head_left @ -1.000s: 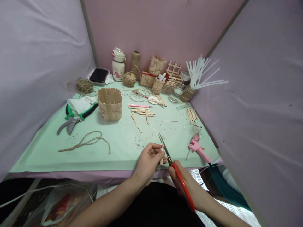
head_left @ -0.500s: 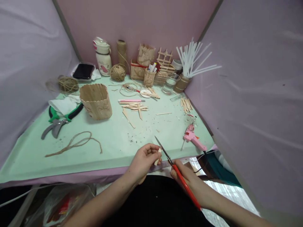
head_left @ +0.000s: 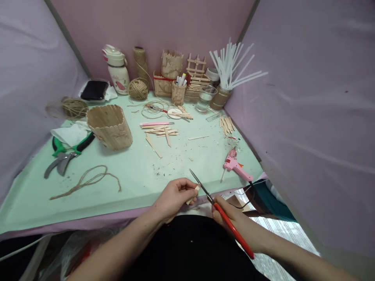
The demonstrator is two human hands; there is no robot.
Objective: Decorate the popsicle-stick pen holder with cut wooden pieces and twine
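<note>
Head view: I have both hands at the front edge of the tabletop (head_left: 137, 171). The left hand (head_left: 176, 197) is clamped on a short wooden strip (head_left: 197, 188), pinched between thumb and fingers, with one end projecting above the grip. The right hand (head_left: 234, 218) is closed around the red handles of the scissors (head_left: 227, 221). The scissors are inclined, blades directed away from the body and to the left, and the blades pass just beside the upper end of the strip. At this resolution I cannot confirm whether metal and wood are in contact.

To the right of the blades, a pink glue gun (head_left: 234, 164) lies on its side. Beyond the hands, a pile of wooden sticks (head_left: 159, 130) lies with a pink pen-shaped tool (head_left: 156, 124) along its far side. To the left, I locate a loop of twine (head_left: 93, 180), a wooden container (head_left: 113, 134) standing open-topped, and green-and-black pruning shears (head_left: 65, 157) partly covered by a white cloth (head_left: 70, 133).
</note>
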